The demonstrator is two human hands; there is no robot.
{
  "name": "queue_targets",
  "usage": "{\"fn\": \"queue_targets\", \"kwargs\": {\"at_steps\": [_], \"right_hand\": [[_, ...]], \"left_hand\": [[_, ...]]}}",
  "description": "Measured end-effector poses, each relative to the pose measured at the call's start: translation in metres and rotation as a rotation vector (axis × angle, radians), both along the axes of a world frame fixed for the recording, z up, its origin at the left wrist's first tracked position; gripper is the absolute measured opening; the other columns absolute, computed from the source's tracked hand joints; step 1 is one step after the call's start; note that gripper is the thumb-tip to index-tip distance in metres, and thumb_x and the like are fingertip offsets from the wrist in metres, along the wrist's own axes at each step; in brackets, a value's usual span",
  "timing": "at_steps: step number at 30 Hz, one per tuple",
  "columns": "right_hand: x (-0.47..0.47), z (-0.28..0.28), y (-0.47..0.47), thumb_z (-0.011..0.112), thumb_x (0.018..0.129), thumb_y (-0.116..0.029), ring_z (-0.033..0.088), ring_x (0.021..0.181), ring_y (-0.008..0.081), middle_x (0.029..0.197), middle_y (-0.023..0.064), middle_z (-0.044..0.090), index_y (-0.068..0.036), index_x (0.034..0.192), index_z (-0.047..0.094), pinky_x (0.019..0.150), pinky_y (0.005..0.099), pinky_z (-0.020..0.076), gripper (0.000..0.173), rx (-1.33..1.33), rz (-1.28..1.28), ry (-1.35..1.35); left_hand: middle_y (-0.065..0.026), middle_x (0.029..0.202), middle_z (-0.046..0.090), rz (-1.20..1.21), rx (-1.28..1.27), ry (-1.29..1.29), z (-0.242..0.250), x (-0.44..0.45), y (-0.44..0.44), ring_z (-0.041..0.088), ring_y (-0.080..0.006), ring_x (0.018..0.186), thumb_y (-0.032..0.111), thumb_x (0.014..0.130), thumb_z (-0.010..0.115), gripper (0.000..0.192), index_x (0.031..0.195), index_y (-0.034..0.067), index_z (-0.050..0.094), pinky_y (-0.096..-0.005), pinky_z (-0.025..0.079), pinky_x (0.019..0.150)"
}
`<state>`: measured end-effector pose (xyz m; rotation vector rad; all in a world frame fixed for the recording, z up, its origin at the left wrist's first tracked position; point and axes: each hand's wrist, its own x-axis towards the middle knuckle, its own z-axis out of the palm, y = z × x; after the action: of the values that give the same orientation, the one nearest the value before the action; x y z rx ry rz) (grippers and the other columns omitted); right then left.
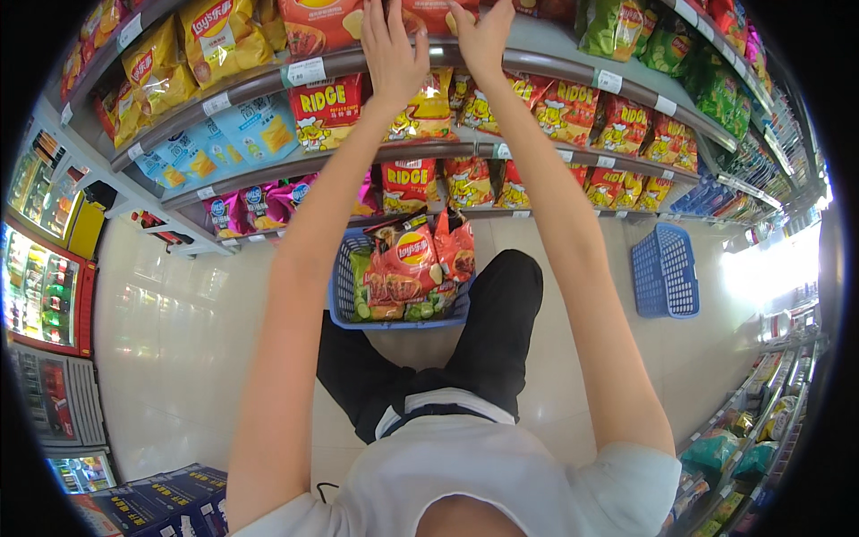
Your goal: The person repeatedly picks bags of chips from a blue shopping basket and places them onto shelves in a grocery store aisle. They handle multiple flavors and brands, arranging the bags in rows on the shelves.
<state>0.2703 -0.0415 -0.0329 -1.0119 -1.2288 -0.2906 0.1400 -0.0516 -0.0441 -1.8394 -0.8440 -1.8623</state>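
Observation:
Both my hands reach up to a store shelf at the top edge of the view. My left hand [396, 57], back upward and fingers spread, lies against red Lay's potato chip bags. To its right, my right hand [484, 40] is partly cut off by the picture's edge. A red chip bag [439, 19] sits between the two hands, its top out of view. Whether either hand grips it is unclear. Below my arms, a blue plastic shopping basket [396, 325] stands on the floor. Inside it a red Lay's bag [411, 258] lies over green chip bags [362, 302].
Yellow Lay's bags [225, 37] fill the shelf at left, green ones [614, 27] at right. Lower shelves hold red chip bags [409, 184] and light-blue packs [251, 131]. Another blue basket [664, 272] stands on the floor. Lit drink coolers [47, 288] line the left.

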Motion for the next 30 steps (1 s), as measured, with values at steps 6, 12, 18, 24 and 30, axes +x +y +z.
{"fn": "queue_targets", "kwargs": {"at_steps": [6,12,18,24,30], "right_hand": [[-0.069,-0.153,-0.128,0.056,0.087,-0.011,0.029,0.13,0.0378,0.138,0.0245,0.033,0.007,0.135,0.029,0.107,0.0443,0.023,0.058,-0.145,0.033,-0.063],[-0.089,-0.37,-0.203,0.054,0.09,-0.021,0.034,0.126,0.0384,0.138,0.0241,0.032,0.002,0.137,0.028,0.103,0.0409,0.031,0.058,-0.888,0.196,0.05],[-0.098,-0.41,-0.234,0.062,0.08,-0.022,0.029,0.132,0.0354,0.144,0.0229,0.026,0.001,0.14,0.024,0.107,0.0475,0.024,0.075,-1.012,0.152,-0.201],[-0.098,-0.386,-0.242,0.067,0.073,-0.02,0.034,0.129,0.0357,0.141,0.0201,0.035,-0.002,0.133,0.039,0.107,0.0487,0.0237,0.069,-0.961,0.206,-0.318],[-0.103,-0.276,-0.262,0.07,0.079,-0.017,0.038,0.128,0.0237,0.14,0.0115,0.04,-0.009,0.138,0.037,0.105,0.0363,0.0293,0.068,-0.871,0.832,0.34]], "left_hand": [[-0.0251,0.145,0.02,-0.063,-0.44,0.06,-0.187,-0.06,-0.11,0.019,-0.0399,0.135,0.021,0.088,0.054,0.056,0.134,0.0,0.032,-0.0558,0.011,0.107],[-0.0253,0.146,0.016,0.132,-1.237,0.127,-0.38,-0.111,-0.208,0.014,-0.0428,0.135,0.045,0.079,0.065,0.089,0.14,-0.005,0.022,-0.0551,0.013,0.108],[-0.0268,0.145,0.017,0.08,-1.34,0.179,-0.404,-0.114,-0.227,0.014,-0.0439,0.135,0.042,0.08,0.065,0.08,0.133,-0.008,0.033,-0.0511,0.016,0.109],[-0.0288,0.127,0.042,-0.177,-1.172,-0.123,-0.377,-0.101,-0.254,0.041,-0.0405,0.119,0.018,0.087,0.059,0.05,0.124,-0.007,0.037,-0.0441,0.035,0.098],[-0.0205,0.099,0.061,-0.338,-1.149,-0.313,-0.275,-0.127,-0.273,0.063,-0.0285,0.087,0.015,0.089,0.057,0.043,0.122,-0.004,0.037,-0.0349,0.049,0.075]]}}
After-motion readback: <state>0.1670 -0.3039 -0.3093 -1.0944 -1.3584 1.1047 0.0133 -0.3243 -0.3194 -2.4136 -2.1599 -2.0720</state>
